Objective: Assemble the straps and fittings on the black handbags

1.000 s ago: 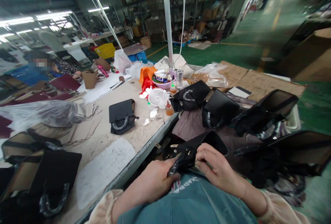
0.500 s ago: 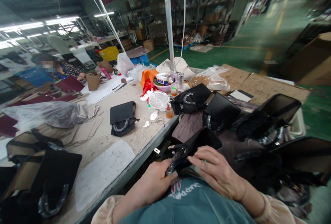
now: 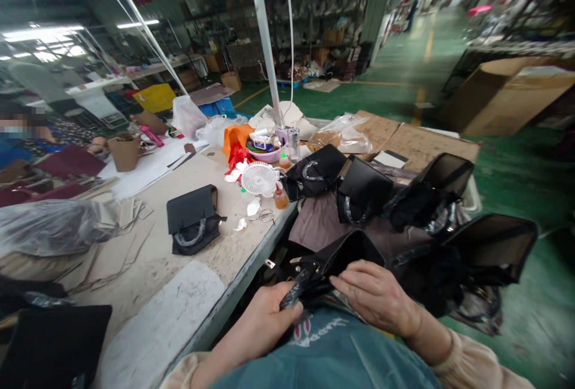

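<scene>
A black handbag [image 3: 357,249] rests in my lap against the teal apron [image 3: 332,353], its mouth facing up. My left hand [image 3: 268,315] is closed round the bag's plastic-wrapped handle [image 3: 297,287]. On the near right side, my right hand [image 3: 376,294] has its fingers bent and pressed together at the bag's rim; the fingertips are partly hidden by the black material. A small metal clasp piece [image 3: 270,264] sticks out at the bag's left end. The inside of the bag is dark and hard to make out.
Another black handbag [image 3: 193,218] lies on the worktable [image 3: 238,242]. Beyond it are a white fan [image 3: 260,178], scissors [image 3: 265,216] and a glue bottle [image 3: 281,197]. More black bags [image 3: 363,188] lie to the right. A co-worker's arm [image 3: 96,144] is at far left.
The view has turned to the right, so the table things sit farther left. Both hands keep nearly the same places on the bag, with the left still on the handle.
</scene>
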`<state>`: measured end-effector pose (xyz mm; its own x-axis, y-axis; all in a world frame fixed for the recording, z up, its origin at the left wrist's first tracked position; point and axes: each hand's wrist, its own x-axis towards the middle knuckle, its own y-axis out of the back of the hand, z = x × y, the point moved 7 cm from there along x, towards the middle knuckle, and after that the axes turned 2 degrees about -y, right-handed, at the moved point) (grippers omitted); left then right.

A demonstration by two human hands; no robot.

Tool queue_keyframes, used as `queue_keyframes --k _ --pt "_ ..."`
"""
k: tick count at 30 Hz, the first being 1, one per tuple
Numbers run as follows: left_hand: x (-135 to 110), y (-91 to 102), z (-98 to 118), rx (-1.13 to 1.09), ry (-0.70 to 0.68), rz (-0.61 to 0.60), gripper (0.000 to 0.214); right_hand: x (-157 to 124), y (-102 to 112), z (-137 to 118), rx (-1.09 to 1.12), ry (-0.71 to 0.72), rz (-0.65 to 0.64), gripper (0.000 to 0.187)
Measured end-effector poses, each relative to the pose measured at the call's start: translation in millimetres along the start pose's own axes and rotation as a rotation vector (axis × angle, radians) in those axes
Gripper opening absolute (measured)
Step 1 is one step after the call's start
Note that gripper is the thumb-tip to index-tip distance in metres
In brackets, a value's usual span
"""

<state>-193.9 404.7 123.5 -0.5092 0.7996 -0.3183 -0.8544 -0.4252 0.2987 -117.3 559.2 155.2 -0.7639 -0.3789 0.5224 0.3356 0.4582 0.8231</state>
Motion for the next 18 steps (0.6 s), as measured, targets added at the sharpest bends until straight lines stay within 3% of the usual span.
queue_keyframes --k 6,10,13,18 --pt "2 11.6 -4 0.053 -0.009 -0.042 0.022 6 -18 -8 -0.007 0.005 -0.103 0.039" --pt "2 17.4 -10 0.046 -0.005 -0.039 0.024 25 -25 -16 0.033 0.036 -0.078 0.040" --pt "2 19.7 -15 -0.015 -0.020 -0.045 0.026 31 -24 -18 0.073 0.037 -0.053 0.040" --pt "2 22.0 -19 -0.055 -0.019 -0.086 0.031 16 -14 -13 0.164 -0.044 -0.008 0.044"
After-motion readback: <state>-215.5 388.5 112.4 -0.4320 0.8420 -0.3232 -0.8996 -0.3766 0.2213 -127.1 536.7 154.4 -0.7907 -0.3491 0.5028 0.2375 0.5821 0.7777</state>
